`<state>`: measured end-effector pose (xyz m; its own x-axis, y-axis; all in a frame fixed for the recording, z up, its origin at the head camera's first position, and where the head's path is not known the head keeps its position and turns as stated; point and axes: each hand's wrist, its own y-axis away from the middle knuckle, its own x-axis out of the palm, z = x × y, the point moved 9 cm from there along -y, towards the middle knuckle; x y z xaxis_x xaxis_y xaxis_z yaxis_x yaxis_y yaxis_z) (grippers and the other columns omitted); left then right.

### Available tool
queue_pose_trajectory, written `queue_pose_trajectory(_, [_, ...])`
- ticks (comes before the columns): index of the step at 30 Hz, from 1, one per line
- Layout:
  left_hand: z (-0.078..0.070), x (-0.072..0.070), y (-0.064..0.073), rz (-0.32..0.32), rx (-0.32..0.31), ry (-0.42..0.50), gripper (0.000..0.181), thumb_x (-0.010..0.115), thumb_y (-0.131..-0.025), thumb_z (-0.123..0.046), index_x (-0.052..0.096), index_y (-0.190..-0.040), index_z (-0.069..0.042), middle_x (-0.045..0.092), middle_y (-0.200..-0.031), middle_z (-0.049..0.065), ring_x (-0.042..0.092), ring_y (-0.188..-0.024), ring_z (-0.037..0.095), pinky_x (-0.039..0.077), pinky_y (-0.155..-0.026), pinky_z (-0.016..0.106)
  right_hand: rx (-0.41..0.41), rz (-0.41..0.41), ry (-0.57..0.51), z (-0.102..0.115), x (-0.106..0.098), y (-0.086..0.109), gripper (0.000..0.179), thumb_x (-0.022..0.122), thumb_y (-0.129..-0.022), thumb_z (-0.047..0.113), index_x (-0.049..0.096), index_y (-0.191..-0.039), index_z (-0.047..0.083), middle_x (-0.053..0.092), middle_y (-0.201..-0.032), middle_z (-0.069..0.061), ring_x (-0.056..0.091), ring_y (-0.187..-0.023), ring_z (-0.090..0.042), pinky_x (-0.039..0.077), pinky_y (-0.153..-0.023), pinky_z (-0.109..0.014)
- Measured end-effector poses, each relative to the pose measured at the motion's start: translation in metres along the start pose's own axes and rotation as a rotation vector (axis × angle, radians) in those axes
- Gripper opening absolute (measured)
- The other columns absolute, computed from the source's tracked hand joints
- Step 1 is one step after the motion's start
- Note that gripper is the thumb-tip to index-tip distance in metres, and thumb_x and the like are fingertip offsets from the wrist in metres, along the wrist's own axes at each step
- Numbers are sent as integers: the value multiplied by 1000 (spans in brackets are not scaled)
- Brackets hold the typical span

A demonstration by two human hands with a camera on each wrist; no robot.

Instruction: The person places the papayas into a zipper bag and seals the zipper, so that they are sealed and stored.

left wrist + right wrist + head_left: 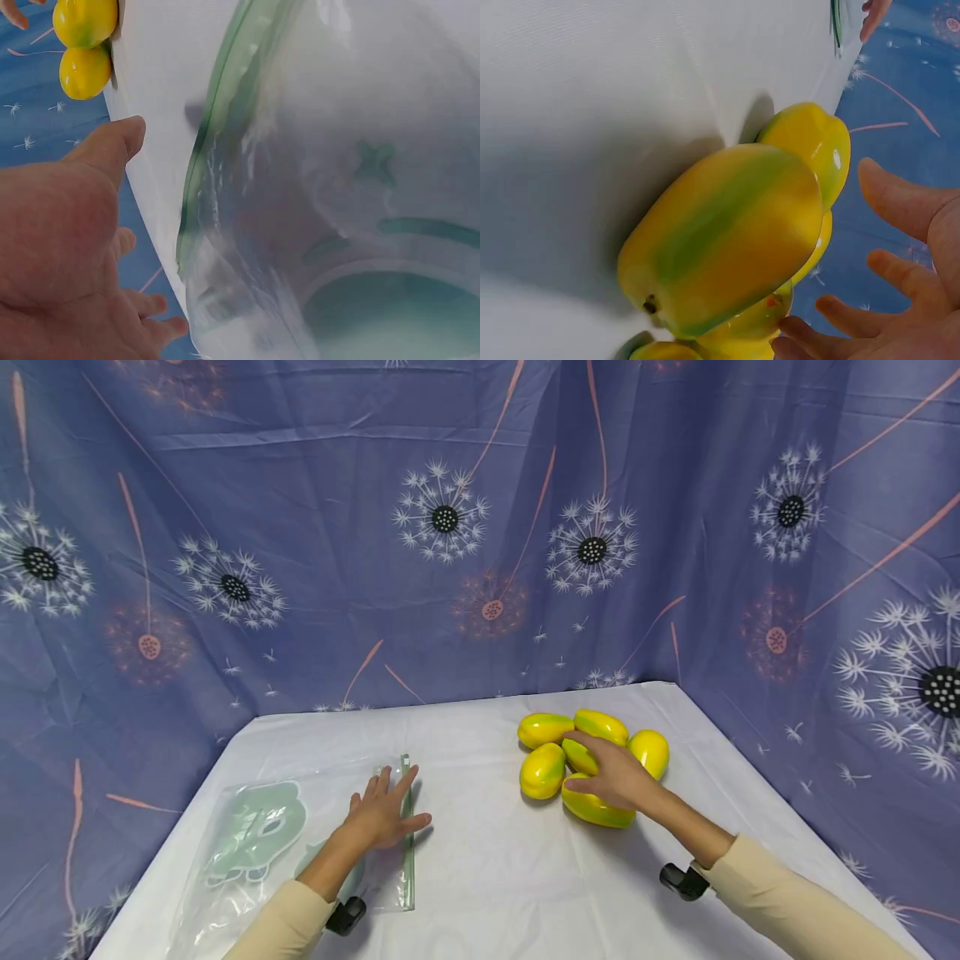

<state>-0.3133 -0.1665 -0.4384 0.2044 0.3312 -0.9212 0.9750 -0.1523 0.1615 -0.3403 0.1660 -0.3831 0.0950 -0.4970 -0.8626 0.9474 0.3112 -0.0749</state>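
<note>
On the left of the cloth lies a clear zip bag [322, 777] with a pale green printed character and a green zip strip [408, 860]. My left hand [378, 818] is over the zip-strip side of it, fingers spread and nothing in its grasp. Shiny yellow fruits with green streaks, like toy papayas, form a cluster to the right. Over that cluster reaches my right hand [618, 772], fingers apart, partly covering a middle fruit [579, 756] and the nearest fruit [596, 806]. In the right wrist view, the nearest fruit [724, 240] shows large beside the spread fingers [904, 206].
A white cloth [480, 868] covers the table. Behind it and at both sides hangs a blue curtain [337, 527] with dandelion prints. More of the fruits, including a left one [542, 772] and a right one [649, 753], sit around the right hand.
</note>
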Motion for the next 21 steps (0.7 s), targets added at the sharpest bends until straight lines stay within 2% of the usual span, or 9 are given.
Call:
queue_pose_trajectory(9, [2,2,2,8,-6,-8,83,67,-95,-45,28,-161,-15,16,-162,36,18,-148,58,19,-113,77,35,7,-2,-9,-6,5,75,84,-82,29,52,-148,13,58,-143,-21,57,-125,-44,48,-100,-62])
queue_pose_trajectory(14, [4,5,3,21,-21,-10,79,66,-95,-44,31,-160,-16,17,-161,37,20,-147,58,21,-113,77,61,26,-15,-16,-6,9,73,85,-80,29,55,-145,13,64,-130,-25,60,-119,-43,51,-95,-58])
queue_pose_trajectory(21, [6,7,2,31,-32,-5,76,66,-95,-44,35,-159,-15,19,-159,39,21,-146,59,24,-112,76,76,49,-29,-24,-7,14,72,86,-79,28,56,-143,11,66,-125,-24,62,-113,-41,55,-88,-51])
